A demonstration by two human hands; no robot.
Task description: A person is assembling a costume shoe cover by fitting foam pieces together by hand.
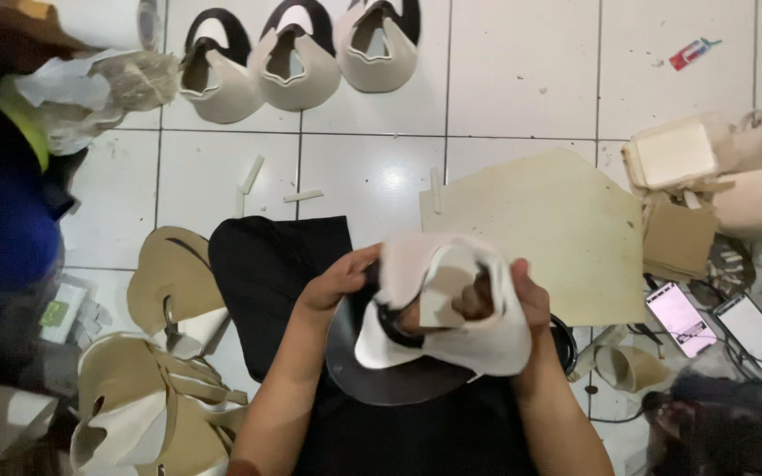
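Note:
My left hand [337, 282] and my right hand [526, 295] both grip a cream shoe upper [478, 330], held over my lap, which is covered by black cloth [266, 264]. The upper is folded open, and fingers of my right hand show through its opening. Its edge has a dark rim. Under it lies a dark grey rounded plate [381, 375]. A beige flat board [557, 229] lies on the floor just beyond my hands.
Three finished cream uppers [293, 57] stand in a row on the white tiles at the top. A pile of tan and white cut pieces [152, 405] lies at lower left. Rolls of beige material [751, 167] and two lit phones [716, 322] are at right.

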